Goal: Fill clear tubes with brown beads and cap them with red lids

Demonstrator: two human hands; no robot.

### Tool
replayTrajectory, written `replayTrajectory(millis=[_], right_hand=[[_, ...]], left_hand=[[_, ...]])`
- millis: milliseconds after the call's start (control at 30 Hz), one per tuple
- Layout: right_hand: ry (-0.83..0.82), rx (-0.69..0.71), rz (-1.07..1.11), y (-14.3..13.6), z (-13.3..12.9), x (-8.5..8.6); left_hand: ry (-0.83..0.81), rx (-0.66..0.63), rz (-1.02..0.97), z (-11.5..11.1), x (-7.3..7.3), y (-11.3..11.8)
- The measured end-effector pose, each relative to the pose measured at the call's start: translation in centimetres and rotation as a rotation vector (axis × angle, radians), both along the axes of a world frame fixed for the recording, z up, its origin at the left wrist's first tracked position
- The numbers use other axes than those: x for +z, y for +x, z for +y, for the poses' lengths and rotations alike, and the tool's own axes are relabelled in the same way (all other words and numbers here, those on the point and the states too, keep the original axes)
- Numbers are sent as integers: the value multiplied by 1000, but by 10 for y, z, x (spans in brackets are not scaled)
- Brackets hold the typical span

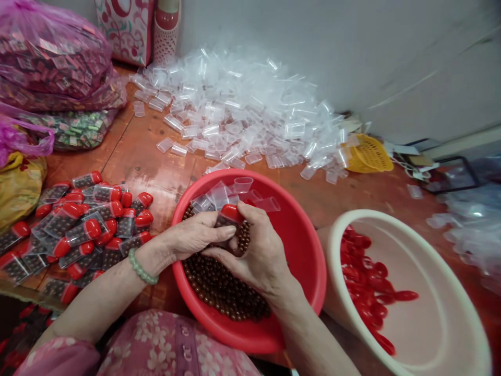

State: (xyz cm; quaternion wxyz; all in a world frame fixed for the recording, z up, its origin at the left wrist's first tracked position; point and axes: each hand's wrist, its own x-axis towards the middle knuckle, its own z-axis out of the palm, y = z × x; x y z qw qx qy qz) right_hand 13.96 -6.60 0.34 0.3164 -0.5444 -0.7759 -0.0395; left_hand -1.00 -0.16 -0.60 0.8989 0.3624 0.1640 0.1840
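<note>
Over the red basin (307,250), both hands are closed around one small clear container with a red cap (230,213). My left hand (190,236) grips it from the left, thumb laid across its front; a green bead bracelet (141,269) circles that wrist. Fingers of my right hand (264,253) curl about the cap and the lower end, which is partly hidden. Beneath them, shiny dark brown balls (230,295) fill the basin's left side. Several clear plastic tubes (219,194) lie on top, near the basin's far rim.
Filled red-capped containers (84,230) are heaped at left. A big pile of clear tubes (242,109) lies against the wall, beside a yellow basket (368,154). At right stands a cream tub (426,318) holding red caps (366,282). Pink bags (55,57) sit far left.
</note>
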Motion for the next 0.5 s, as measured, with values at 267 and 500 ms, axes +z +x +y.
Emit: replayTrajectory(millis=[267,500], right_hand=[[110,-23,-91,-5,4,4],[197,7,-88,-9,4,6]], left_hand=[[-30,8,-49,-2,2,-2],[-49,-4,-45,-4,2,-6]])
